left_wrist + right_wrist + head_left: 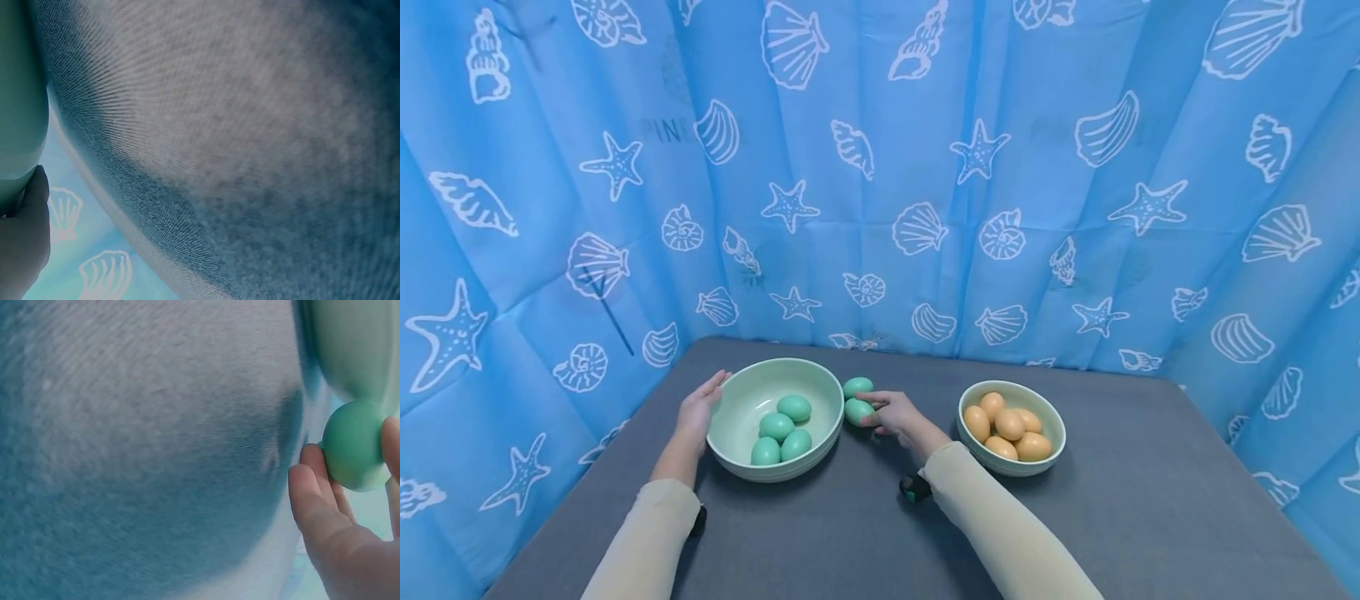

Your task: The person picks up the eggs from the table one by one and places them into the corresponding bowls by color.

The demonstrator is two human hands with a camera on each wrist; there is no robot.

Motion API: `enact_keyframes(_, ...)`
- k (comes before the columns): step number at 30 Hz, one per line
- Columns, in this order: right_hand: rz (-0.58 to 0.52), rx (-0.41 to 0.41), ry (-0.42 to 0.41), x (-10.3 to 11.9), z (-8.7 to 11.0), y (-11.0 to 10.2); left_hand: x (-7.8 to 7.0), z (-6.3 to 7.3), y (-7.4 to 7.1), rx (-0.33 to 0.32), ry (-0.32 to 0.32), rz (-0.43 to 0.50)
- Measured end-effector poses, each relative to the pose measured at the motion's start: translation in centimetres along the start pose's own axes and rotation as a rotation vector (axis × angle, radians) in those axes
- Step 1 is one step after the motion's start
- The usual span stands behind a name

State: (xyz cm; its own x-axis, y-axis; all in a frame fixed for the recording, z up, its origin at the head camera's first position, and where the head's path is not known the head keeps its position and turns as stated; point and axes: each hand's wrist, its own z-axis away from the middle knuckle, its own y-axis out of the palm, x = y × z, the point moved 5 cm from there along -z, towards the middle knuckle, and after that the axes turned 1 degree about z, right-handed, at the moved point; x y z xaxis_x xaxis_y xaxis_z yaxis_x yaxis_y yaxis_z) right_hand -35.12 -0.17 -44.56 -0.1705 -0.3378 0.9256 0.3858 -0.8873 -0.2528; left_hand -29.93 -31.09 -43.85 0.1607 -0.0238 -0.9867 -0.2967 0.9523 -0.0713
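Observation:
A large pale-green bowl [730,417] sits left of the middle, with several green eggs [777,426] gathered in its lower right part. My left hand [694,414] rests along the bowl's left outer side, fingers fairly straight. In the left wrist view, fingers [25,244] lie against the bowl's wall [22,106]. To the right of that bowl, my right hand [897,417] pinches a green egg [353,447] between thumb and fingers. Just behind it, another green egg [857,387] lies by the bowl's right side.
A smaller pale-green bowl [1021,468] with several brown eggs [1009,423] stands on the right. Everything is on a grey cloth-covered table [820,542]. A blue curtain [880,192] with white shell prints hangs behind the table's far edge.

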Motion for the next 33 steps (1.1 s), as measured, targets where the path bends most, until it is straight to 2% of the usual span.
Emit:
enact_keyframes(21,-0.047,0.040,-0.016,0.7,1.4,-0.8,0.0,0.0,0.0,0.008,0.013,0.000)
enact_keyframes(33,-0.149,0.060,-0.063,2.9,2.3,-1.2,0.0,0.1,0.1,0.008,0.015,0.006)
